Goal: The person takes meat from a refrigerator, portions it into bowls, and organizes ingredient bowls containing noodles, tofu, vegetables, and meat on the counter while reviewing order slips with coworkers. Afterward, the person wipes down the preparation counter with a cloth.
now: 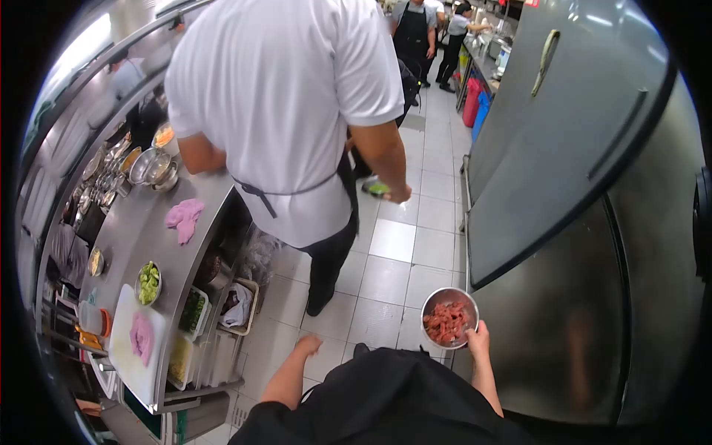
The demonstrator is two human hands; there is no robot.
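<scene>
My right hand (480, 340) grips the rim of a round metal bowl (452, 294) in front of me at the right. Pieces of raw red meat (447, 321) lie in the bowl. My left hand (308, 345) hangs over the tiled floor with its fingers curled in, and nothing shows in it. Just ahead, a person in a white shirt (282, 111) and a dark apron has their back to me. That person's right hand (400, 194) is by a small dish with something green (378, 188).
A grey refrigerator door (534, 148) stands open at the right. Along the left runs a steel counter (159, 230) with pink cloths (184, 219), a bowl of green vegetables (149, 282) and a white cutting board (126, 334). Other people (415, 33) stand farther up the aisle.
</scene>
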